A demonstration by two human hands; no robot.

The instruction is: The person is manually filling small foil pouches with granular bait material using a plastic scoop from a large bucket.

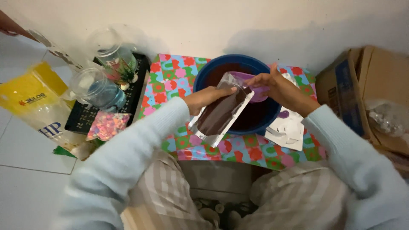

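Head view: left hand (205,98) grips the clear pouch (221,111) by its upper side, tilted over the near rim of the blue basin (204,76); it's full of dark liquid, so likely floppy, slick and bottom-heavy, best held at the stiff seams. Right hand (279,87), above the basin, pinches the pouch mouth beside a purple scoop (255,87), wrist bent inward.

— Where are we watching from?
— One head camera, looking steeply down over the wearer's own lap, close in.
— Facing?
— Toward the wall at twelve o'clock; the patterned tabletop (179,81) fills the centre, a cardboard box (362,89) at three, white floor tiles (25,170) at nine.
— A second view?
— None, so nothing's shared.
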